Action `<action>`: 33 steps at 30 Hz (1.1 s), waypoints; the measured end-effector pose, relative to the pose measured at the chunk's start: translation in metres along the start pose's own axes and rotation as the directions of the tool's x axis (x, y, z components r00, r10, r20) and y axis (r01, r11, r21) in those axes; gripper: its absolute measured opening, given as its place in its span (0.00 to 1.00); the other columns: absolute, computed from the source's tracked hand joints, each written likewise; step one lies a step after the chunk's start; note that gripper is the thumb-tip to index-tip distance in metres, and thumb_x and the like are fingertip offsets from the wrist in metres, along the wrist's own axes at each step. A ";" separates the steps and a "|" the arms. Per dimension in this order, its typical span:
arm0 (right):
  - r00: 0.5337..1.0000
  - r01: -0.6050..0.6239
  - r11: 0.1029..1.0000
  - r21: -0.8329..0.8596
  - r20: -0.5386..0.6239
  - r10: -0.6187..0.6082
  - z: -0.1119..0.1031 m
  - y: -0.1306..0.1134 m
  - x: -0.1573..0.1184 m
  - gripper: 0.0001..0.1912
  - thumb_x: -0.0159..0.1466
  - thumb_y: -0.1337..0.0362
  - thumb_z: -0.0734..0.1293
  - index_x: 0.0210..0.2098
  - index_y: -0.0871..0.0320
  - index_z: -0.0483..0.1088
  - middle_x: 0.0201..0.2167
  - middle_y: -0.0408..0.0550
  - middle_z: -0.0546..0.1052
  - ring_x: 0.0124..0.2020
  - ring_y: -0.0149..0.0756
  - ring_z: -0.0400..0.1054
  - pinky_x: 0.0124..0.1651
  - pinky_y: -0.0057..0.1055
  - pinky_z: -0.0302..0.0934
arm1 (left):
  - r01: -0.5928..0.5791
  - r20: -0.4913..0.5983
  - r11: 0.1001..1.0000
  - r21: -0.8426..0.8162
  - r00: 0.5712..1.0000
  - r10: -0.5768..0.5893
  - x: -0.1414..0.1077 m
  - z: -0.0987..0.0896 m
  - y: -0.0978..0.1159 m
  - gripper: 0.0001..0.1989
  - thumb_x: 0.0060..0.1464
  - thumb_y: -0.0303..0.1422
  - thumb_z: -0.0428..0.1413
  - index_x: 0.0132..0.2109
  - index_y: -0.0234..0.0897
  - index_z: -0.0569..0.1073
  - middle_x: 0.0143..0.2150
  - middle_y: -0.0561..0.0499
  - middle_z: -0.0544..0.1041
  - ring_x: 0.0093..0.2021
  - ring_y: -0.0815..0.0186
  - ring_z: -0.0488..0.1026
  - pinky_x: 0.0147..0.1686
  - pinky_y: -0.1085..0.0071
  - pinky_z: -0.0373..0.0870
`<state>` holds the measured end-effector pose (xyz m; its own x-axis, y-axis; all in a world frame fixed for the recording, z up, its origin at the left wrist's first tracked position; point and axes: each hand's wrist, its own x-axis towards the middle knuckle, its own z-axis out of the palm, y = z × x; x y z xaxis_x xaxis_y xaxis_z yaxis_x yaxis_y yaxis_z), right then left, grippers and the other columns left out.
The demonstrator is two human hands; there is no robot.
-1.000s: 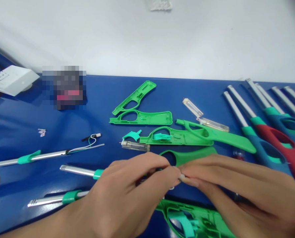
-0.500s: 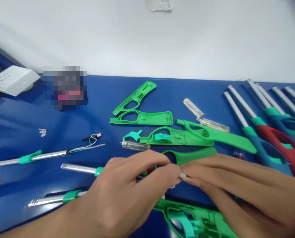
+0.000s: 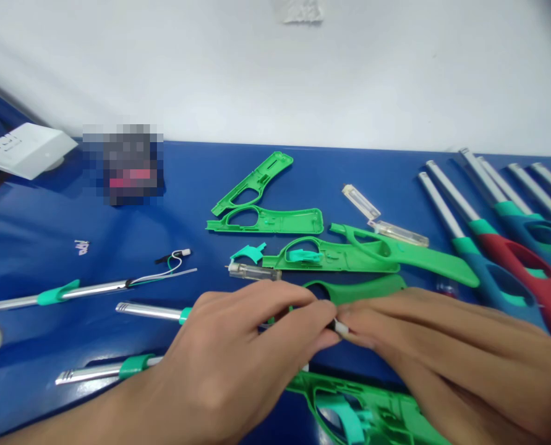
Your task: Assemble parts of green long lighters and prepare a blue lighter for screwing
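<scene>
My left hand [image 3: 252, 346] and my right hand [image 3: 418, 346] meet fingertip to fingertip above the blue table. Both pinch a small black-and-white igniter part [image 3: 341, 327]; only its pale end and a dark bit show between the fingers. Under the hands lies a green lighter handle half [image 3: 368, 289], partly covered. Nearer me is another green handle half [image 3: 391, 405] with a teal trigger [image 3: 344, 420] in it. Past my left hand, a metal lighter tube [image 3: 152, 311] with a teal collar runs out of sight beneath it.
More green handle halves [image 3: 284, 221] lie ahead, beside clear fuel tanks [image 3: 400, 233]. Several finished lighters [image 3: 511, 247] line the right side. At left are a wired lighter tube [image 3: 94, 289], another tube [image 3: 89, 374], small white pieces [image 3: 81, 247] and a white box [image 3: 29, 150].
My fingertips have shifted slightly around the small part, and a dark bit beside its pale end now shows. Both hands stay in nearly the same place.
</scene>
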<state>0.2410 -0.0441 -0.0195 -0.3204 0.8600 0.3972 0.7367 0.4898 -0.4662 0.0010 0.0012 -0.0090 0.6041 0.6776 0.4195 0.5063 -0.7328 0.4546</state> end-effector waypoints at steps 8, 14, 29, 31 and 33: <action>0.999 0.048 0.997 -0.059 -0.003 -0.048 0.003 0.004 0.003 0.18 0.77 0.69 0.64 0.45 0.43 0.85 0.38 0.38 0.89 0.37 0.38 0.85 0.41 0.30 0.79 | -0.050 -0.030 0.998 -0.025 0.998 0.049 -0.003 0.001 -0.001 0.06 0.76 0.30 0.56 0.55 0.38 0.75 0.47 0.54 0.84 0.43 0.71 0.82 0.40 0.75 0.79; 0.987 0.161 0.987 -0.008 -0.014 -0.162 -0.004 0.005 0.014 0.14 0.80 0.67 0.63 0.45 0.50 0.81 0.41 0.39 0.89 0.38 0.30 0.85 0.44 0.23 0.77 | -0.101 -0.009 0.995 -0.003 0.995 0.101 0.001 -0.007 -0.003 0.13 0.67 0.22 0.56 0.57 0.33 0.75 0.47 0.48 0.85 0.45 0.62 0.82 0.39 0.65 0.81; 0.969 0.232 0.970 -0.069 0.104 -0.225 -0.001 0.005 0.011 0.18 0.82 0.64 0.60 0.46 0.50 0.81 0.38 0.42 0.84 0.33 0.34 0.83 0.25 0.30 0.71 | 0.042 0.409 0.983 0.180 0.905 -0.113 -0.027 -0.059 -0.025 0.08 0.74 0.26 0.52 0.48 0.41 0.76 0.49 0.48 0.76 0.51 0.56 0.72 0.57 0.51 0.70; 0.966 0.248 0.965 -0.084 0.104 -0.239 0.000 0.006 0.010 0.17 0.81 0.65 0.60 0.47 0.51 0.82 0.38 0.44 0.85 0.34 0.36 0.84 0.25 0.31 0.72 | 0.043 0.416 0.986 0.163 0.903 -0.109 -0.027 -0.054 -0.026 0.09 0.75 0.27 0.52 0.45 0.40 0.76 0.47 0.48 0.76 0.50 0.56 0.71 0.56 0.53 0.69; 0.963 0.263 0.959 -0.105 0.098 -0.253 0.000 0.006 0.011 0.18 0.81 0.67 0.60 0.46 0.53 0.83 0.38 0.46 0.85 0.34 0.37 0.84 0.25 0.30 0.72 | 0.028 0.409 0.987 0.161 0.908 -0.093 -0.026 -0.053 -0.026 0.10 0.76 0.27 0.52 0.44 0.39 0.75 0.45 0.49 0.77 0.49 0.57 0.71 0.52 0.57 0.70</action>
<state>0.2420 -0.0314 -0.0176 -0.5529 0.7181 0.4226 0.6852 0.6804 -0.2597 -0.0605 0.0062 0.0094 0.7533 0.6575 0.0168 0.6156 -0.7138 0.3339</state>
